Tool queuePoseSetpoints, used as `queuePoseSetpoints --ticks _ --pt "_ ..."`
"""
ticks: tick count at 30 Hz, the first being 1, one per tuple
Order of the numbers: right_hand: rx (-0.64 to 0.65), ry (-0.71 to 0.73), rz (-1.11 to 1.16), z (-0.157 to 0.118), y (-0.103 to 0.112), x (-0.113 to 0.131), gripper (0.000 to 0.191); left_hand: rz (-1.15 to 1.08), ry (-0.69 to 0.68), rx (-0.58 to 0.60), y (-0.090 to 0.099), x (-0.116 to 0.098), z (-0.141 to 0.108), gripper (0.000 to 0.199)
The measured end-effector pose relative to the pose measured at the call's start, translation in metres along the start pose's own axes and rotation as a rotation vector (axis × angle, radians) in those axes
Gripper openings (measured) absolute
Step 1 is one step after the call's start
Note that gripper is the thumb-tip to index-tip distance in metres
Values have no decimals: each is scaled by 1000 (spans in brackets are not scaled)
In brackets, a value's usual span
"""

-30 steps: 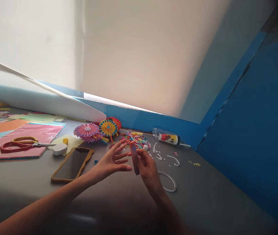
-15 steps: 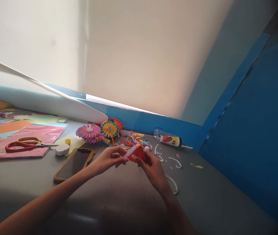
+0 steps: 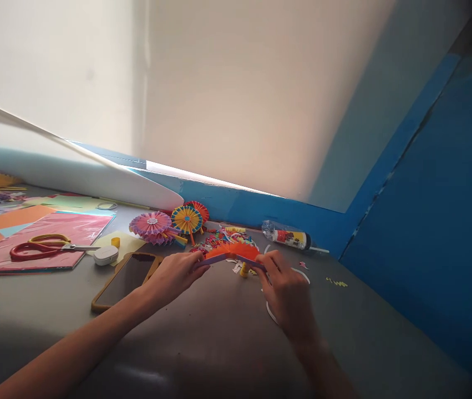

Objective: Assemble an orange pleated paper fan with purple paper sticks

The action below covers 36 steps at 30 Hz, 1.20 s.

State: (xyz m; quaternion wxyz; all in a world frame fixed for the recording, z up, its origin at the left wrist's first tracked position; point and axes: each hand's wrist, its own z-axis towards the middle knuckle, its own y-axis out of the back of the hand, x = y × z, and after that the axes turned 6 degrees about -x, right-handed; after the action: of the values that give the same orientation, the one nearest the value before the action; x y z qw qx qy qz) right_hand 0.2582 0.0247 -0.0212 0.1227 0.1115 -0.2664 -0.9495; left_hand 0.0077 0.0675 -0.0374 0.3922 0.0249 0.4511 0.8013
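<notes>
Between my two hands a pleated paper fan (image 3: 232, 251) is spread into a half round, orange-red with purple strips along its near edge. My left hand (image 3: 182, 270) pinches its left end. The right end is gripped by my right hand (image 3: 286, 280), whose fingers are partly blurred. Just below the fan a small yellow object (image 3: 244, 270) stands on the table. Behind it lies a pile of coloured paper scraps (image 3: 219, 237), partly hidden by the fan.
Finished paper rosettes (image 3: 152, 227) sit at the back. To the left are a phone (image 3: 123, 281), a white case (image 3: 106, 255), red-handled scissors (image 3: 31, 250) and packs of coloured paper (image 3: 65, 233). A glue bottle (image 3: 289, 239) lies near the blue wall (image 3: 427, 221).
The folded paper has opened out into a wide fan. My right hand has moved to the right, away from the left, which shifted slightly left. The yellow object now shows underneath.
</notes>
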Motion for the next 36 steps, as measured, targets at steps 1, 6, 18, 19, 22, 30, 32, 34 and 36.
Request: queuePoseSetpoints --ticks 1,6,18,19,22,30,32,34,36 --pt "-42 0 -53 0 -2 6 15 -21 29 24 -2 -1 -1 32" --pt "-101 -98 -7 -8 -10 35 15 -390 155 -9 -6 -7 -1 24" --pt "389 -13 479 -63 -2 93 53 -147 35 361 14 -9 -29 22" --pt "397 19 512 -70 -7 98 53 -157 48 394 17 -10 -34 24" --pt "398 55 580 -88 -25 112 57 -231 95 482 23 -10 -44 26" --pt "797 -281 1064 -35 21 55 34 -219 55 507 6 -12 -51 22" --pt "728 -415 931 -8 37 28 27 -156 54 452 -5 -9 -52 17" --pt "742 -452 885 11 38 7 27 -102 38 404 -17 -3 -53 13" --pt "729 -454 876 19 28 -5 25 -49 -31 366 -29 7 -52 16"
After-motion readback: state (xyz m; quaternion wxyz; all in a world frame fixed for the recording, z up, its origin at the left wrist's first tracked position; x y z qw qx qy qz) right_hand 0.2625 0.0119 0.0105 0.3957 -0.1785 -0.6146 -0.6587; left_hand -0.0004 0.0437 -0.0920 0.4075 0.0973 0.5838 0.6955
